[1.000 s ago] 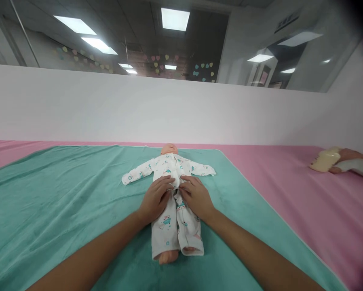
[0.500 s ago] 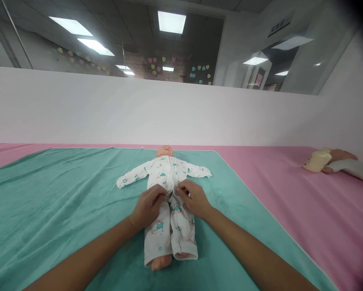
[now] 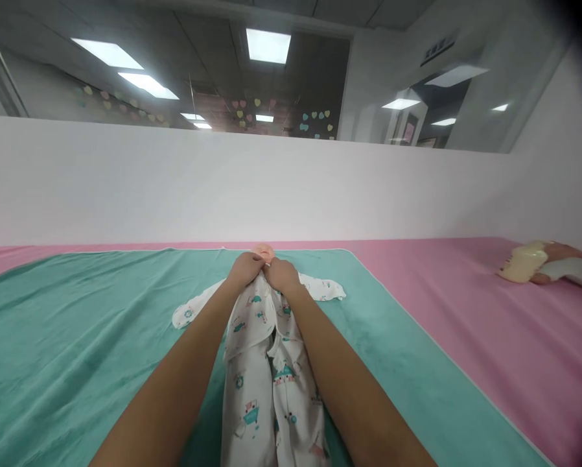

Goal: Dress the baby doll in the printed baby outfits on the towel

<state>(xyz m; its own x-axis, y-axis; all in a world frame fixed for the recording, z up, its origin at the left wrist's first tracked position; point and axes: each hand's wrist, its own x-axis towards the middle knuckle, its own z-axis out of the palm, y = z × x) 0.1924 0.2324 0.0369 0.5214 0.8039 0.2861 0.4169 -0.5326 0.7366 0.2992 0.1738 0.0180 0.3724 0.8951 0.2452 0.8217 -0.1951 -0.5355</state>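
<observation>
A baby doll (image 3: 263, 250) lies on its back, its head at the far end and its legs toward me. It wears a white printed baby jacket (image 3: 252, 318) with the sleeves spread to both sides, and matching trousers (image 3: 252, 402). My left hand (image 3: 247, 267) and my right hand (image 3: 281, 274) meet at the jacket's neckline, just below the doll's head. Fingers of both are closed on the collar edges, and the fastening between them is hidden. Below, the front edges part over the waist. The doll's feet are out of frame.
A teal blanket (image 3: 101, 324) lies under the doll, over a pink sheet (image 3: 466, 311). On the right lies another doll (image 3: 563, 253) with something pale yellow (image 3: 522, 263) on it. A white wall (image 3: 223, 188) with windows above stands behind.
Both hands have moved up from the waist to the collar, away from me. The view has shifted closer over the doll, and its feet have left the frame.
</observation>
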